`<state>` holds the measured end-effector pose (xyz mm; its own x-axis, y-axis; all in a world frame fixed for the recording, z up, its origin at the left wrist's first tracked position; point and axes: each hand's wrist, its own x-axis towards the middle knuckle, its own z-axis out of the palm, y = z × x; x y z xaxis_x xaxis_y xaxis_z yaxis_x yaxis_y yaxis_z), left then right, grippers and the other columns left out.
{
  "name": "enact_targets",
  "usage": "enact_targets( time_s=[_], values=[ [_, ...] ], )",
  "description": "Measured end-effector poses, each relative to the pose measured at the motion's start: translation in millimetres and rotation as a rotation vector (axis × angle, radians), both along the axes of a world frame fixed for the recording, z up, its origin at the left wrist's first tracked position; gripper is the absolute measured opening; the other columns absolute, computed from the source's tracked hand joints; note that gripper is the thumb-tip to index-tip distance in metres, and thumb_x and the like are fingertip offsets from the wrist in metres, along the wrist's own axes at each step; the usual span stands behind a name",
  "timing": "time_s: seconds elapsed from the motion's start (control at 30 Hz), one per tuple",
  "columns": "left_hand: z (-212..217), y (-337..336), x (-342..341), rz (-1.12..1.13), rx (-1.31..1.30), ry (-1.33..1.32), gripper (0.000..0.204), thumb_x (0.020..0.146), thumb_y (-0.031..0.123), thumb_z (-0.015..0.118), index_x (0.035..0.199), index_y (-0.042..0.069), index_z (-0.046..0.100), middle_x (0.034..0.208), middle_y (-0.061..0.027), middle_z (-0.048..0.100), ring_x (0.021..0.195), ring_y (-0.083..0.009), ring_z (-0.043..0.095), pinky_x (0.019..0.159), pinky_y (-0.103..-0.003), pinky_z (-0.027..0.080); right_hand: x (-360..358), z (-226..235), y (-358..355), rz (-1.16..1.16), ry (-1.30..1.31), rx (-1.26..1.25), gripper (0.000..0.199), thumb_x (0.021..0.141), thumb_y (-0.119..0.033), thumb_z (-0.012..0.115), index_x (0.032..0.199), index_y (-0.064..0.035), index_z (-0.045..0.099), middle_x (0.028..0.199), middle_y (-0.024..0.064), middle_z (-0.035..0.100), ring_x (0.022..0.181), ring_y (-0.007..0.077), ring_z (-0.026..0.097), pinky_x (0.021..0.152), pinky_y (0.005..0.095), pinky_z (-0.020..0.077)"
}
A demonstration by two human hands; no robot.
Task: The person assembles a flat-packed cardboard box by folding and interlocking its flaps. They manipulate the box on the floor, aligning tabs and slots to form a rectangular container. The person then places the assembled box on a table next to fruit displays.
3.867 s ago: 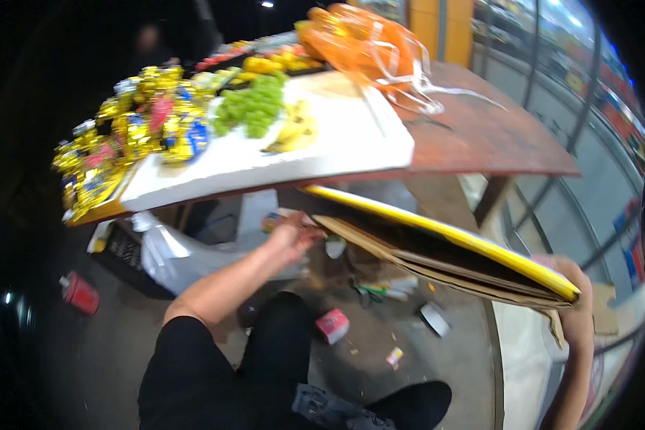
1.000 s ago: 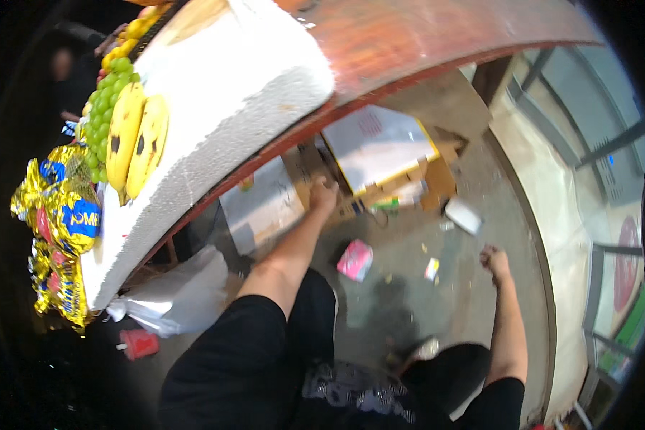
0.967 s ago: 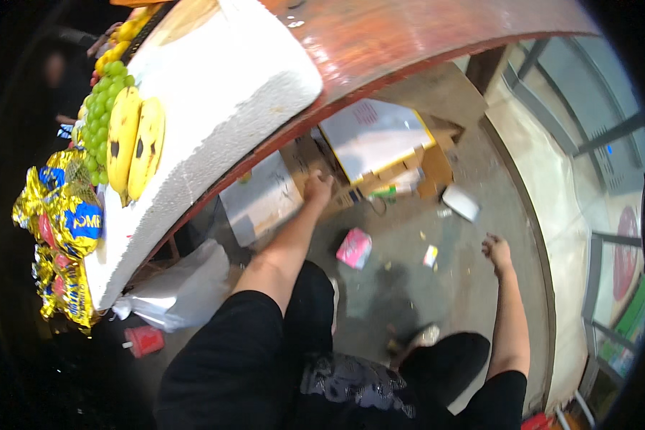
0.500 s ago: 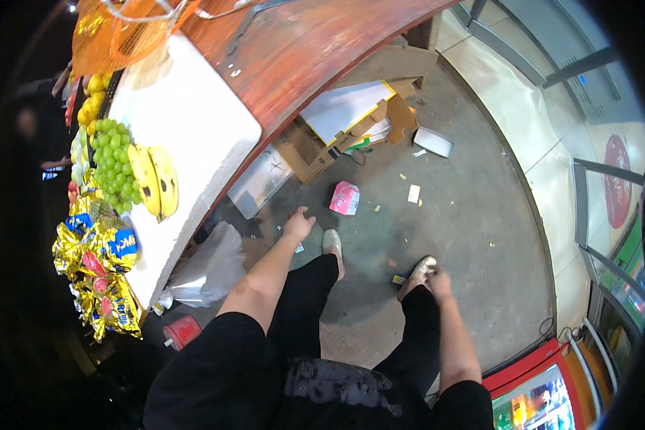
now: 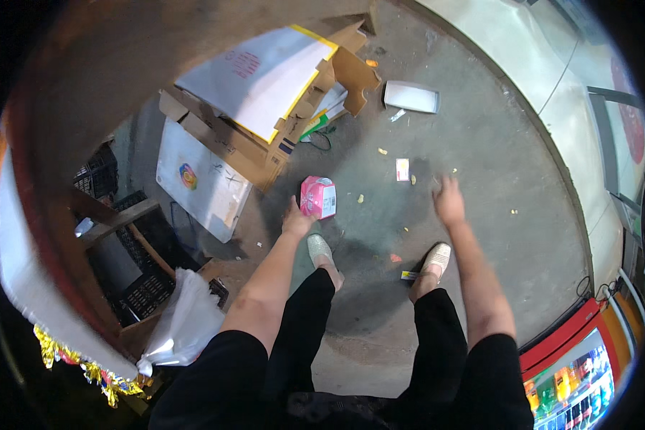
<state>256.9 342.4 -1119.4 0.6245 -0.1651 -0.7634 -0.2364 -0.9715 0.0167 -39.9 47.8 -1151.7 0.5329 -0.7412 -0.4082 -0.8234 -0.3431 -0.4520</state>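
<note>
A pink package with a white printed panel [image 5: 318, 198] lies on the grey floor ahead of my feet. My left hand [image 5: 296, 219] is at its near left corner, fingers apart and thumb toward its lower edge; whether skin touches it I cannot tell. My right hand [image 5: 448, 203] is stretched forward over the floor, slightly blurred, with its fingers apart and nothing in them. Just left of it a small white card [image 5: 403, 170] lies flat. Under my right shoe [image 5: 438, 256] a small yellow and dark packet [image 5: 409, 275] shows partly.
Flattened cardboard boxes [image 5: 288, 147] and a white panel [image 5: 259, 75] lie ahead on the left. A white tray [image 5: 411, 97] rests farther off. Left of me are a clear plastic bag [image 5: 186, 319] and black crates [image 5: 149, 295]. A red-framed drinks fridge [image 5: 567, 340] stands at right.
My view has dropped and come closer to the floor. The left hand has moved to the pink package, and the right hand has swung forward past my right shoe. The tabletop fruit has left view.
</note>
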Motion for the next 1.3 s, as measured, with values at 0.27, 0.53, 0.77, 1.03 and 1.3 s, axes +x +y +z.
enact_targets(
  time_s=[0.27, 0.53, 0.77, 1.03, 1.3],
  values=[
    [-121, 16, 13, 0.144, -0.236, -0.052, 0.125, 0.06, 0.043, 0.086, 0.149, 0.001, 0.01, 0.139, -0.0296, 0.042, 0.129, -0.0399, 0.044, 0.107, -0.042, 0.037, 151, -86, -134, 0.193, 0.165, -0.185, 0.068, 0.086, 0.003, 0.047, 0.147, -0.021, 0.03, 0.154, 0.0072, 0.027, 0.116, 0.0351, 0.057, 0.097, 0.0438, 0.0492],
    [-81, -8, -17, 0.509, -0.562, 0.116, 0.089, 0.067, 0.013, 0.082, 0.137, -0.003, 0.03, 0.126, -0.0171, 0.055, 0.118, -0.0278, 0.054, 0.1, -0.037, 0.044, 92, -105, -113, 0.299, 0.207, -0.46, 0.023, 0.086, -0.006, 0.052, 0.107, -0.0064, 0.059, 0.098, 0.0135, 0.061, 0.093, 0.0304, 0.062, 0.081, 0.0411, 0.0514],
    [68, -30, -48, 0.139, -0.493, -0.162, 0.095, 0.058, 0.032, 0.09, 0.134, 0.007, 0.037, 0.12, -0.0237, 0.055, 0.114, -0.0402, 0.054, 0.097, -0.047, 0.043, 17, 49, 29, 0.0, -0.062, -0.13, 0.008, 0.082, -0.011, 0.064, 0.088, -0.0054, 0.065, 0.09, 0.0162, 0.061, 0.089, 0.0354, 0.058, 0.08, 0.0461, 0.0465],
    [340, -108, -110, -0.313, -0.283, 0.086, 0.108, 0.061, 0.052, 0.083, 0.144, 0.012, 0.027, 0.12, -0.0217, 0.049, 0.114, -0.0408, 0.05, 0.096, -0.049, 0.04, -27, 343, 91, -0.28, -0.338, 0.01, 0.007, 0.08, -0.006, 0.067, 0.087, -0.0034, 0.066, 0.087, 0.0142, 0.06, 0.086, 0.033, 0.058, 0.078, 0.0424, 0.0462],
    [524, -116, -108, 0.167, -0.83, 0.404, 0.046, 0.088, 0.019, 0.066, 0.129, 0.004, 0.051, 0.109, -0.012, 0.063, 0.1, -0.0208, 0.062, 0.087, -0.033, 0.048, -42, 624, 47, 0.071, -0.509, -0.242, 0.013, 0.077, -0.004, 0.069, 0.089, -0.0085, 0.066, 0.088, 0.0089, 0.059, 0.086, 0.0304, 0.056, 0.077, 0.04, 0.0464]
  ],
)
